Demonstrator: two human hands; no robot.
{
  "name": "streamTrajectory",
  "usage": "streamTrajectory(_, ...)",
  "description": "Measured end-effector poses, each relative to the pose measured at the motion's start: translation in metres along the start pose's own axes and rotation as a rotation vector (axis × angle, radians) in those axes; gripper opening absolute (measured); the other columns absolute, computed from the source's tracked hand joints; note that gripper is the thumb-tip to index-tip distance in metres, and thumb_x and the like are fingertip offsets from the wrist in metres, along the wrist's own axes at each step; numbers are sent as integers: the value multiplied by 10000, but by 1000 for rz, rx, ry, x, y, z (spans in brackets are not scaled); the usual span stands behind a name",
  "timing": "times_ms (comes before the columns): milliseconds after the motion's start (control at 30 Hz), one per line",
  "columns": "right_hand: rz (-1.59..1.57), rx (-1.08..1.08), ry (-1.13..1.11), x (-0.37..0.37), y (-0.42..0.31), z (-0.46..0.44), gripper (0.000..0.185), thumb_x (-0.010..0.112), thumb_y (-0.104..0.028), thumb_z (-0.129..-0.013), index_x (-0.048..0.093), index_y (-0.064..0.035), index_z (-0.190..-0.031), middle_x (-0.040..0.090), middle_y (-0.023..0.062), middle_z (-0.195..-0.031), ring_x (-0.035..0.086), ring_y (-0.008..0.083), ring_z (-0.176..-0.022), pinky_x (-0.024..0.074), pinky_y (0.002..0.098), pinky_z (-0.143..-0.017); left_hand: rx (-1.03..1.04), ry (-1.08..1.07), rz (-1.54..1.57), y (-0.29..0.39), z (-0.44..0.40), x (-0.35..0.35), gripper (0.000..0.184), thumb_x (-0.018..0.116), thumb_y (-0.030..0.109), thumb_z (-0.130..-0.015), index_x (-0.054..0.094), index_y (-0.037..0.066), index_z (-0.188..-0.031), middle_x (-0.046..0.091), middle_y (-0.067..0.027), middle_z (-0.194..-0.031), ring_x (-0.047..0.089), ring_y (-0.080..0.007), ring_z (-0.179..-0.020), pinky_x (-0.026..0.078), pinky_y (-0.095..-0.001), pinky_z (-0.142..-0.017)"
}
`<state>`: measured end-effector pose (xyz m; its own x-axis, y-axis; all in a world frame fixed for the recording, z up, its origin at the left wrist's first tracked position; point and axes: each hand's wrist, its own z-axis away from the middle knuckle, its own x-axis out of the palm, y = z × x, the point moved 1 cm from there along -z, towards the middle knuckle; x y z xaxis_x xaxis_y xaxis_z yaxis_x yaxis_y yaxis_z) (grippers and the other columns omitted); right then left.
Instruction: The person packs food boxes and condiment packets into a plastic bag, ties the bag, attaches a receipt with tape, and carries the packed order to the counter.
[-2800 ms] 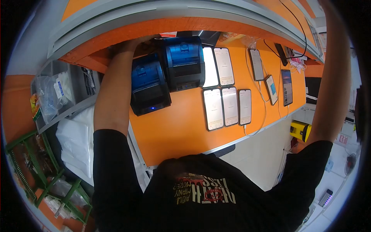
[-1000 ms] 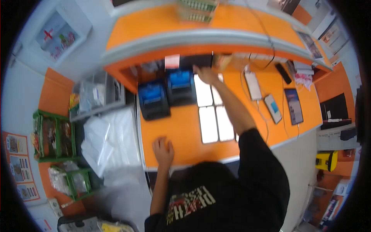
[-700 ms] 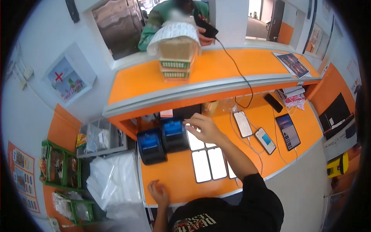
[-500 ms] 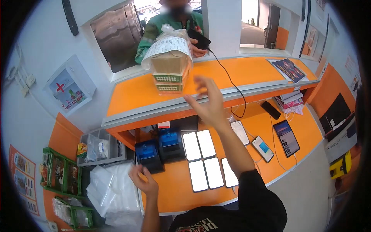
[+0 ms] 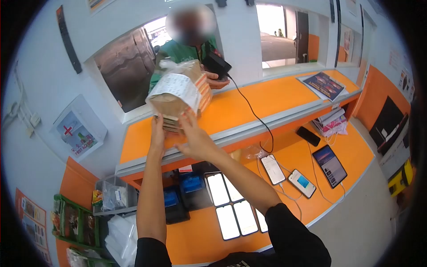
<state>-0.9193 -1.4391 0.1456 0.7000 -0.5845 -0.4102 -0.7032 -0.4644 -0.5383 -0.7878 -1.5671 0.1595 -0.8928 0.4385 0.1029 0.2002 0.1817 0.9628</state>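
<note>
On the raised orange counter stands a stack of cardboard food boxes in a clear plastic bag [image 5: 175, 104], tilted, with a long printed receipt [image 5: 175, 89] draped over its top. My left hand [image 5: 157, 132] is against the lower left of the stack. My right hand [image 5: 193, 139] has its fingers on the lower right front corner, the thumb pointing left. The two hands hold the stack between them. Behind it, a person in green [image 5: 181, 52] at the window grips a black corded device [image 5: 217, 66] in one hand.
Below, on the orange desk [image 5: 195, 242], lie several lit phones [image 5: 228, 221], a tablet [image 5: 329, 165] and black-and-blue machines [image 5: 192, 183]. The black cable [image 5: 253, 104] hangs over the counter edge. Printed leaflets [image 5: 327, 85] lie at right; a first aid box [image 5: 80, 129] hangs at left.
Both my hands have come to the bagged boxes, the left one rising from above the desk. The stack has tilted and turned. The camera view has shifted.
</note>
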Motion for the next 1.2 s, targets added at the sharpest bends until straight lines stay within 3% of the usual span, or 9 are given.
streamTrajectory(133,-103,-290,34,-5,5,26,406,775,-159,-813,659,12,-1163,672,196,-1165,683,310,-1038,542,400,-885,370,85,-394,-20,-2,-7,976,751,427,-905,189,-30,-1560,382,-214,-1510,444,-274,-1347,382,-391,-1108)
streamTrajectory(300,-160,296,484,-49,46,155,45,701,-34,-828,668,-13,-804,670,104,-776,664,190,-661,511,294,-599,229,9,-822,-4,12,-5,877,674,482,-934,296,-31,-1536,484,-228,-1401,520,-305,-1208,423,-374,-1017)
streamTrajectory(467,425,807,809,-102,196,266,199,676,-180,-882,637,-7,-792,668,173,-766,673,347,-748,514,431,-695,16,-40,-693,-25,-26,-54,762,583,534,-985,384,43,-1532,463,-166,-1484,531,-252,-1283,446,-395,-1045)
streamTrajectory(567,446,647,982,-143,285,269,246,706,-227,-858,632,6,-838,679,180,-827,674,366,-811,527,458,-756,-72,-3,-551,-5,-4,-17,781,619,478,-988,347,-58,-1486,409,-214,-1504,487,-319,-1352,457,-388,-1097)
streamTrajectory(700,579,694,540,-166,417,239,325,666,-232,-886,653,-26,-1137,678,186,-1037,679,332,-869,574,484,-695,-13,55,-516,-7,-3,-14,827,623,481,-985,299,-71,-1510,369,-218,-1537,430,-323,-1397,394,-407,-1166)
streamTrajectory(967,515,811,505,-173,427,144,491,552,-393,-973,565,-60,-1333,708,235,-1100,707,389,-933,572,510,-755,31,34,-516,-5,5,-5,765,568,420,-1026,255,-38,-1553,309,-191,-1594,331,-312,-1462,261,-429,-1239)
streamTrajectory(1033,1176,-58,610,-176,451,131,458,547,-359,-979,580,-53,-1318,710,217,-1130,712,355,-978,581,468,-793,84,32,-596,-5,7,-4,752,548,418,-1035,247,-26,-1560,307,-197,-1593,315,-300,-1471,273,-453,-1234)
streamTrajectory(1100,599,999,365,-172,453,127,444,569,-277,-957,571,-41,-1334,689,214,-1182,694,335,-1054,578,415,-826,120,30,-641,-5,6,0,742,533,414,-1042,241,-25,-1563,303,-200,-1594,302,-291,-1476,269,-466,-1236)
streamTrajectory(1200,742,1063,398,-163,477,111,391,574,-214,-932,605,-17,-1268,665,228,-1206,674,332,-1108,561,398,-876,123,38,-631,-4,3,-7,731,528,387,-1046,236,-44,-1558,295,-194,-1593,310,-279,-1463,250,-470,-1243)
